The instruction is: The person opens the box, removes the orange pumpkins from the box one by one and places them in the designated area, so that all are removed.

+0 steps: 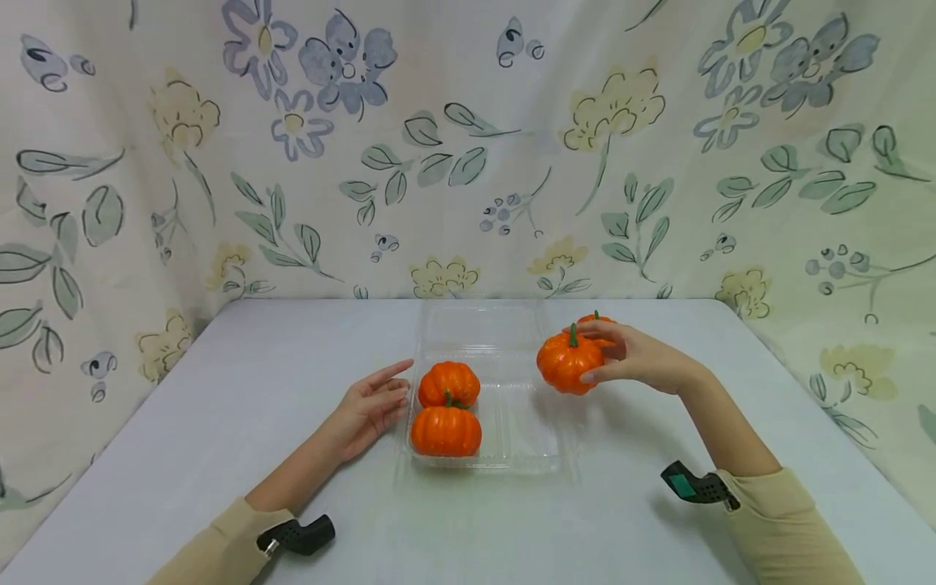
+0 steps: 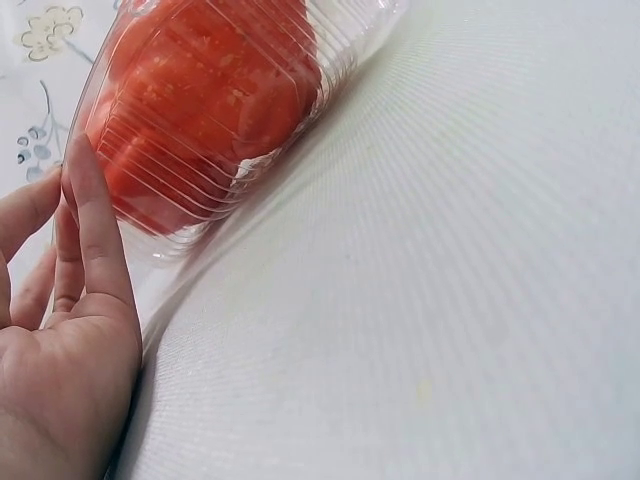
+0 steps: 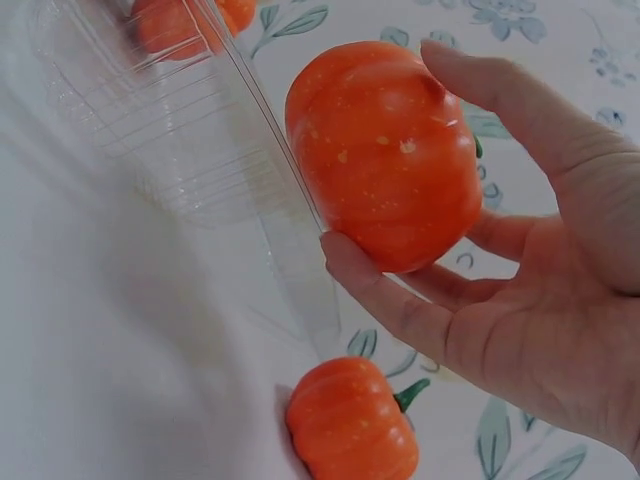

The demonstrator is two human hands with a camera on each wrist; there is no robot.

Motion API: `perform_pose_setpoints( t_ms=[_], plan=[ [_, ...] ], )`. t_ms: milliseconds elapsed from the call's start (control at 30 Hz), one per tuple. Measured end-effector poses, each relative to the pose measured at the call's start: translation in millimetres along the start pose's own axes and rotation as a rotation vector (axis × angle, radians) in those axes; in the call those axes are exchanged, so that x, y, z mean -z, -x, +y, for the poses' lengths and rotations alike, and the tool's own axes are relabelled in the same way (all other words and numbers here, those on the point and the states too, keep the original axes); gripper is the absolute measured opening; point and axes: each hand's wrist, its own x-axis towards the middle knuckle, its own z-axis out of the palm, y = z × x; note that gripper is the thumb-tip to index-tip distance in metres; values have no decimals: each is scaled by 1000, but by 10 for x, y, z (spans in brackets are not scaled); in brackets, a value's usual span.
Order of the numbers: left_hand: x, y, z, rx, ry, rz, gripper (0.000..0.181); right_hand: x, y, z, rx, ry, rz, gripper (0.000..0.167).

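In the head view a clear plastic container lies on the table with two orange pumpkins in its left half. The right hand grips another pumpkin between thumb and fingers, held up at the container's right edge; the right wrist view shows this pumpkin beside the clear wall. My left hand is at the container's left side, fingers extended, and in the left wrist view its fingertips touch the clear wall. Whether they press on it, I cannot tell.
One more pumpkin sits behind the right hand, and it shows in the right wrist view on the table. The container's open lid lies toward the back. A floral curtain hangs behind the white table.
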Motion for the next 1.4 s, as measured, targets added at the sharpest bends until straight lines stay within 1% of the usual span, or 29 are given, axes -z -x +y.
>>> perform_pose_setpoints(
  t_ms=[233, 500, 767, 967, 1200, 1400],
  plan=[
    [-8, 8, 12, 1, 3, 5, 49, 35, 9, 14, 23, 23, 31, 71],
    [-3, -1, 13, 0, 9, 1, 47, 92, 35, 14, 32, 25, 60, 75],
    [2, 5, 15, 1, 1, 8, 50, 161, 63, -8, 44, 42, 93, 76],
    [-3, 12, 12, 6, 2, 10, 50, 209, 120, -19, 28, 41, 124, 74],
    [-7, 12, -1, 6, 2, 10, 49, 268, 162, 6, -1, 76, 174, 77],
    [-3, 12, -10, -1, -11, 6, 51, 351, 190, 36, -23, 100, 216, 77]
  ],
)
